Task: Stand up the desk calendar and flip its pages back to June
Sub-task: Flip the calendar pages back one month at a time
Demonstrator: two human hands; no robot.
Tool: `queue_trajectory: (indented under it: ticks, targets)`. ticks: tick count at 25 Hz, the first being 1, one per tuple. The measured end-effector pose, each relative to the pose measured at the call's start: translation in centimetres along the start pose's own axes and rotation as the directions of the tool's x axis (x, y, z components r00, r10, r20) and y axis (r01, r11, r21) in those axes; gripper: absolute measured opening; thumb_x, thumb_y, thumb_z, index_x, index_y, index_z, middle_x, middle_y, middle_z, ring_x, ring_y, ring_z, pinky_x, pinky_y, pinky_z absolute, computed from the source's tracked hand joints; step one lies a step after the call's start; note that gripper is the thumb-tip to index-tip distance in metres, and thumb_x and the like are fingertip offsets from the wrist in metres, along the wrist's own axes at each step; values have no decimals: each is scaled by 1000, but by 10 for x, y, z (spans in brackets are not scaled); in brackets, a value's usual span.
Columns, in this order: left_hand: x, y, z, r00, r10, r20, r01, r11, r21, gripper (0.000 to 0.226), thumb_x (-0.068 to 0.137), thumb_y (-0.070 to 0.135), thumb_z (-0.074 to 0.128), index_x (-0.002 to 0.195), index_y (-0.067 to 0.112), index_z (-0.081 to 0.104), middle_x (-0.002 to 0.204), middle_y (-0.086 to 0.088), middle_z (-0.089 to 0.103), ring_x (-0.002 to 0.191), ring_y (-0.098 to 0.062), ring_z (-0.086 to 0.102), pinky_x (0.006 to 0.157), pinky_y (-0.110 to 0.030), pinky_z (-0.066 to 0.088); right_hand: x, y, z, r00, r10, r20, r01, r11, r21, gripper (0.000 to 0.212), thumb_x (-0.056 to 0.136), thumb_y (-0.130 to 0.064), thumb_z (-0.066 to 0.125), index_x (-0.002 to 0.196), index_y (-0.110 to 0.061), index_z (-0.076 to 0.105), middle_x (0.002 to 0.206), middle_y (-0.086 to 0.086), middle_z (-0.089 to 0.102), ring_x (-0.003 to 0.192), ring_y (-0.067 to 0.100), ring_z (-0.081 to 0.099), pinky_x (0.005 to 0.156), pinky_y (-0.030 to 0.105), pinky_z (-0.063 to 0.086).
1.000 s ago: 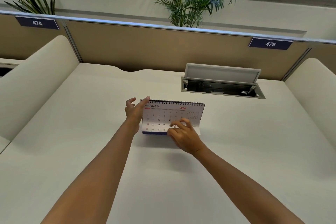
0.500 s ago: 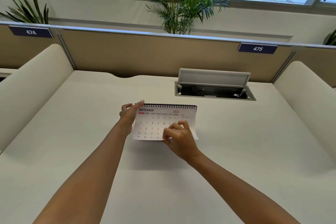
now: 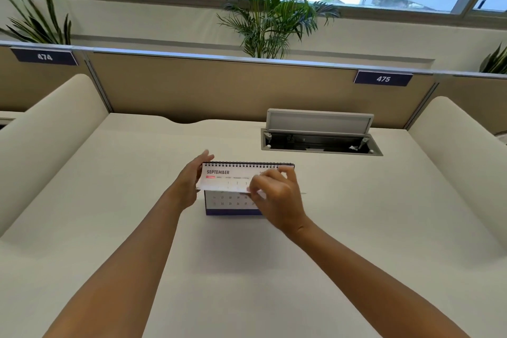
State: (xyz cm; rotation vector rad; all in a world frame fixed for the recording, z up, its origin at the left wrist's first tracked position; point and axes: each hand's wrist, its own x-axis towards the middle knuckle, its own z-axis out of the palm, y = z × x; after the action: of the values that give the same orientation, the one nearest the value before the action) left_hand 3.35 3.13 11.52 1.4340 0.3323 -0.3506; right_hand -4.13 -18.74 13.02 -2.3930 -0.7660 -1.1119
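A spiral-bound desk calendar (image 3: 233,200) stands upright in the middle of the white desk (image 3: 109,228), dark blue strip along its bottom edge. Its front page reads SEPTEMBER and is lifted upward, with another page of dates showing beneath. My right hand (image 3: 277,197) pinches the lower right edge of that lifted page. My left hand (image 3: 189,184) rests flat against the calendar's left edge, fingers extended, steadying it.
An open cable hatch (image 3: 319,134) with a raised lid is sunk into the desk behind the calendar on the right. Tan partitions with labels 474 (image 3: 44,57) and 475 (image 3: 382,79) close the back; padded dividers flank both sides. Plants stand beyond.
The September page, flat against the calendar before, has been lifted from its bottom edge by my right hand. My left hand stays at the left edge. The view has tilted up slightly.
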Motion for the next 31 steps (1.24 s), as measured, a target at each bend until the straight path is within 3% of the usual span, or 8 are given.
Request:
queue_trajectory:
  ticks: [3,6,12,16,20,25,28,31]
  targets:
    - [-2,0,3,1000,9,10,-8,995,-102,62,98,64,30,141,26,53,128,-1,63,130,-24,40,115,-53,14,32,6,-10,997,14,-74,-16,1000,-23,21,75,-17,88,75,-14,66,71,-1,69,69,15,60,82,30,35]
    - [-9,-1,4,999,18,51,-10,989,-146,74,93,72,26,124,17,64,125,-7,65,120,-23,52,104,-45,27,69,12,-12,990,0,-142,-7,999,-52,19,79,-21,85,78,-16,67,70,-4,67,70,15,58,80,33,33]
    - [-17,2,12,997,78,-13,-79,991,-109,47,83,49,47,114,16,63,100,-6,70,107,-25,59,87,-44,39,118,29,0,990,37,-134,-52,992,-113,20,84,-30,78,92,-15,68,82,-3,72,79,19,63,84,37,36]
    - [-15,0,15,997,55,-48,-60,992,-110,21,102,41,45,105,30,62,100,3,71,93,-13,60,92,-45,30,127,40,15,998,8,-67,-20,985,-172,21,86,-30,77,98,-15,69,85,-3,74,81,20,65,85,35,34]
    - [-10,-1,18,984,5,-179,-29,991,-129,22,105,33,44,97,27,63,101,-1,71,85,-14,59,85,-42,33,121,49,32,1000,14,-16,-17,980,-199,19,89,-23,73,105,-15,68,96,-1,73,91,22,65,91,35,34]
    - [-5,0,18,963,-32,-266,-2,992,-126,24,99,36,57,107,14,64,91,2,70,78,-9,56,73,-37,36,77,52,52,1000,9,-29,-12,997,-71,25,90,-21,69,112,-15,61,123,5,61,116,22,52,102,34,35]
    - [-2,0,17,946,-13,-324,-19,995,-95,30,96,36,62,110,10,61,82,6,65,73,-5,52,55,-25,34,20,42,69,990,-81,112,82,997,-5,27,91,-30,67,112,-19,55,123,2,54,111,21,51,94,35,39]
    - [0,-1,14,935,40,-353,-60,997,-46,36,94,37,66,115,8,60,80,9,62,71,-2,49,54,-18,34,-35,38,83,947,-167,273,178,984,-17,37,84,-37,74,108,-19,52,120,1,54,106,21,50,93,33,36]
